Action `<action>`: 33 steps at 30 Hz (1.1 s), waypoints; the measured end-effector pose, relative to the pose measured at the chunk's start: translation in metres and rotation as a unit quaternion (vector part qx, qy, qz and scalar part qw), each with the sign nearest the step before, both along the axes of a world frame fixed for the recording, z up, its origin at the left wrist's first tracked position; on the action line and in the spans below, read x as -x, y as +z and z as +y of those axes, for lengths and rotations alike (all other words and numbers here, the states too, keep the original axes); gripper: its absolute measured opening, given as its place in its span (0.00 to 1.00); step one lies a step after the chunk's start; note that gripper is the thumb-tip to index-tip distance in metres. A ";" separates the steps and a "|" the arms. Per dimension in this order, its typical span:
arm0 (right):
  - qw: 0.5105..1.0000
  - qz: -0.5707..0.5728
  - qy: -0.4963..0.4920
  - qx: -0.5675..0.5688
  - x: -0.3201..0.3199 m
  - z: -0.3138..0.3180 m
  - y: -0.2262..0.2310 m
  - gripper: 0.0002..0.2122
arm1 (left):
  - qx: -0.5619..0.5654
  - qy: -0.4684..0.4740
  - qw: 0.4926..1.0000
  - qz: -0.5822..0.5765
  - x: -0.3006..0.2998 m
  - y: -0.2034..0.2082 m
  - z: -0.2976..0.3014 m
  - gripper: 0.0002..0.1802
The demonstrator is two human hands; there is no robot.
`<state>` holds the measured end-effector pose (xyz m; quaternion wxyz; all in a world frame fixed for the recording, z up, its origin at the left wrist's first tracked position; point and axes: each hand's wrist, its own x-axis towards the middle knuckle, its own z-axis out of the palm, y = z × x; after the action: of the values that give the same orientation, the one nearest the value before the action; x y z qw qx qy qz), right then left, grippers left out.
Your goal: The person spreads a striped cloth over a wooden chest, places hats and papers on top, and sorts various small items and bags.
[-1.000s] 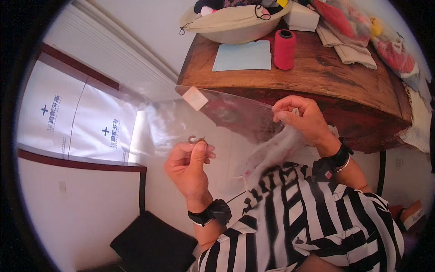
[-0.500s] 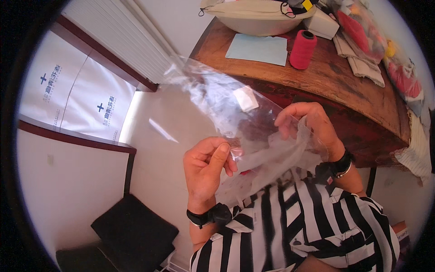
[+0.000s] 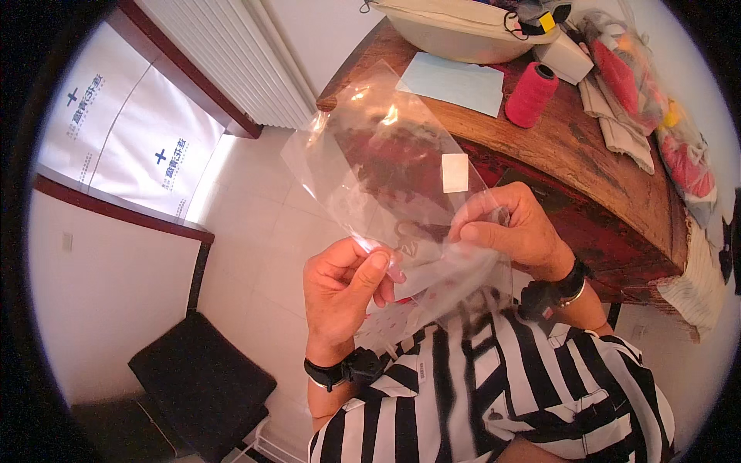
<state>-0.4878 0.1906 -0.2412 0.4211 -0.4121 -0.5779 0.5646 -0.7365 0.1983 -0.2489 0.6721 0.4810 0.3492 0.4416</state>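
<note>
A clear plastic bag with a small white label spreads out between my two hands. At its near left edge, my left hand pinches the film between thumb and fingers. My right hand is closed on the bag's near right part, its thumb lying over the film. Below the fingers a thin, whitish see-through layer hangs in front of my striped shirt. Whether it is part of the bag or a separate piece, I cannot tell.
On the wooden cabinet ahead right stand a red thread spool, a pale blue sheet, a cream basin, folded cloth and bagged red items. A black cushioned seat is at lower left, a white radiator behind.
The bag is spread flatter and more upright, its label now facing me squarely. My right hand has moved left and in, its thumb now on the film; my left hand shifted slightly left.
</note>
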 end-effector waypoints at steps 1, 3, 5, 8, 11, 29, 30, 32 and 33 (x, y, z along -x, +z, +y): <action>1.000 0.004 -0.006 0.007 0.001 0.000 0.000 0.08 | -0.003 0.004 1.000 0.004 0.001 -0.001 -0.001 0.04; 1.000 0.010 -0.010 0.023 0.003 0.000 0.002 0.07 | -0.010 0.014 1.000 0.011 0.003 -0.003 -0.003 0.04; 0.999 0.017 -0.009 0.044 0.006 -0.001 0.006 0.06 | -0.011 0.025 1.000 0.009 0.004 -0.003 -0.005 0.03; 1.000 0.012 0.014 -0.015 0.008 0.002 -0.004 0.08 | -0.005 0.042 0.999 0.012 0.005 -0.001 -0.009 0.04; 0.999 0.011 0.033 -0.021 0.011 0.003 -0.005 0.07 | -0.010 0.046 0.999 0.007 0.007 -0.001 -0.012 0.05; 0.996 0.024 -0.071 -0.040 0.019 0.012 -0.022 0.11 | -0.191 0.296 0.932 0.090 0.030 -0.015 -0.019 0.05; 0.995 0.022 -0.085 -0.035 0.018 0.012 -0.023 0.11 | -0.218 0.311 0.919 0.107 0.032 -0.015 -0.022 0.05; 0.991 0.013 -0.122 -0.047 0.019 0.013 -0.027 0.11 | -0.264 0.327 0.895 0.147 0.037 -0.011 -0.028 0.05; 0.989 0.007 -0.137 -0.046 0.018 0.014 -0.029 0.11 | -0.279 0.327 0.887 0.170 0.041 -0.010 -0.033 0.05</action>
<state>-0.5062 0.2044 -0.2705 0.5171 -0.4636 -0.5387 0.4770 -0.7770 0.1652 -0.2588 0.2578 0.5749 0.4583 0.6269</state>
